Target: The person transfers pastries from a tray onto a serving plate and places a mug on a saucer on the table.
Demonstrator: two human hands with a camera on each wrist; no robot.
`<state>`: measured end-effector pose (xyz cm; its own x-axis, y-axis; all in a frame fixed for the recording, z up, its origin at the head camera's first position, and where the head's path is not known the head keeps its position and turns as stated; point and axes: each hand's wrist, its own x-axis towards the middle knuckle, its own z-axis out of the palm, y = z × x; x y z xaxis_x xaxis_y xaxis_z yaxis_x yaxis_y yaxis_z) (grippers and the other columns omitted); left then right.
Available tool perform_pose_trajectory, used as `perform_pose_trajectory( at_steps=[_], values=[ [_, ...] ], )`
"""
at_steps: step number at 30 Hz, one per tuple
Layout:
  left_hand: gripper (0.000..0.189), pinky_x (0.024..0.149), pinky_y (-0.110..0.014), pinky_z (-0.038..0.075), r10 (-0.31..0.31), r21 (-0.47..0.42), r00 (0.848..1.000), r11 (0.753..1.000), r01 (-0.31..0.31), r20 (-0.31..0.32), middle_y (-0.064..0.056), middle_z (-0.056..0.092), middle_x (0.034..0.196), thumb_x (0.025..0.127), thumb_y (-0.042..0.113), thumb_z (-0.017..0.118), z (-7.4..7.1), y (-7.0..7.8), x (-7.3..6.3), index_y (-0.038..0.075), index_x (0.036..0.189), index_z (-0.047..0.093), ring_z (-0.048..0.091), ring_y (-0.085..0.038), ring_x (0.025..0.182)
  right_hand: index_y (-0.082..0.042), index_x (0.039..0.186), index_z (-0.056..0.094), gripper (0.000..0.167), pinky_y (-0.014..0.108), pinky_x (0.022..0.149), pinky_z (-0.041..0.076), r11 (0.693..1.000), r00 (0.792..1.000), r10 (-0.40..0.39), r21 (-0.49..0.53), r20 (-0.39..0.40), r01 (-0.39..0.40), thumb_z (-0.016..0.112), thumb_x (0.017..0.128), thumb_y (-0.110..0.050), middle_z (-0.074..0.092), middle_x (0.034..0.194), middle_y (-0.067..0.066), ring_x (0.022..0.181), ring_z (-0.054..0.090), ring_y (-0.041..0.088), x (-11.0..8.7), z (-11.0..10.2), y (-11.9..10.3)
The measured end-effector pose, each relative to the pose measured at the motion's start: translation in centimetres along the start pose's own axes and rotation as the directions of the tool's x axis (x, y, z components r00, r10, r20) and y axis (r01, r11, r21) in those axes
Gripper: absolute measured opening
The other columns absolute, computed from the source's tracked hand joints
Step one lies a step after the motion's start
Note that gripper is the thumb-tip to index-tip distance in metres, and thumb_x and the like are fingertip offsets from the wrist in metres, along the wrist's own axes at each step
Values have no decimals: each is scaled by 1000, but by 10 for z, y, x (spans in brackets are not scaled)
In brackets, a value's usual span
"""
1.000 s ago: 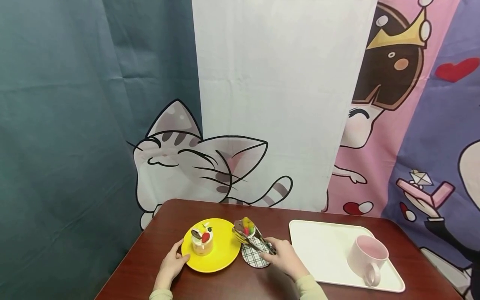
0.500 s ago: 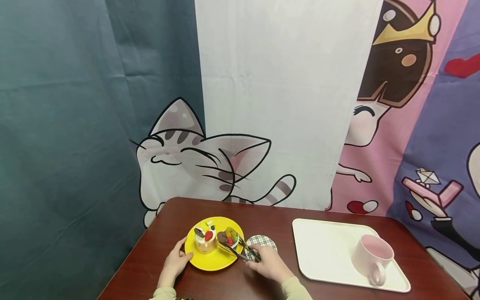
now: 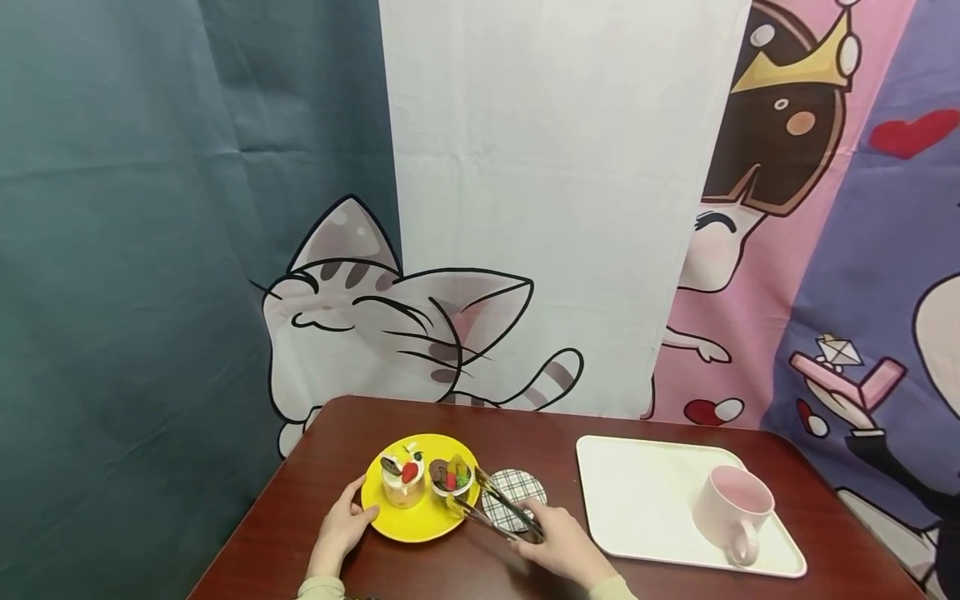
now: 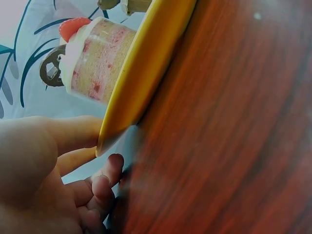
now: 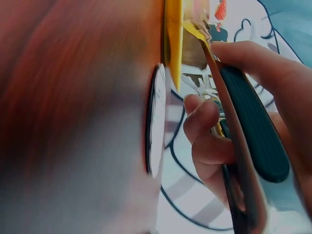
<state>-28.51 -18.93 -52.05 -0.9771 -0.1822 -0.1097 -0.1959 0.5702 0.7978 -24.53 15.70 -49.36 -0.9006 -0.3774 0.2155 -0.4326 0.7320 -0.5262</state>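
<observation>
My left hand (image 3: 337, 527) holds the left rim of a yellow plate (image 3: 414, 528); in the left wrist view the thumb lies on the rim with a finger close under it, the other fingers curled free. On the plate stands a layered cake cup (image 3: 403, 488) topped with cream and a strawberry. To its right, also on the plate, sits a small dessert cup (image 3: 451, 477) with brown, red, yellow and green toppings. My right hand (image 3: 561, 543) grips metal tongs with dark green handles (image 5: 253, 124). The tongs' tips stand spread on either side of the dessert cup.
A round checked coaster (image 3: 522, 481) lies right of the plate, partly under the tongs in the head view. Farther right is a white tray (image 3: 637, 492) with a pink mug (image 3: 722, 507) on it. A printed cloth (image 3: 547, 208) hangs behind the table (image 3: 558, 425).
The dessert cup has moved left with the tongs from over the coaster onto the plate. The tongs' tips have now spread apart from it. The left hand stays at the rim.
</observation>
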Motion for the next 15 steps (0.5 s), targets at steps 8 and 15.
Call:
perform_pose_trajectory(
  at_steps=[8,15],
  values=[
    [65,63,-28,33,14,-1,1000,1000,-14,2,-5,47,75,86,17,63,-3,-1,0,0,144,38,44,-18,67,-8,111,62,44,21,54,35,994,989,112,-5,-96,-113,78,75,-27,59,72,-6,59,42,-2,-42,-31,26],
    [65,64,-28,33,23,11,1000,1000,-23,15,-5,48,76,87,19,63,0,-4,3,0,144,37,45,-18,68,-8,107,65,43,29,60,41,909,879,390,-34,-275,-414,78,71,-26,55,66,-4,62,48,9,-74,-60,67]
  ],
)
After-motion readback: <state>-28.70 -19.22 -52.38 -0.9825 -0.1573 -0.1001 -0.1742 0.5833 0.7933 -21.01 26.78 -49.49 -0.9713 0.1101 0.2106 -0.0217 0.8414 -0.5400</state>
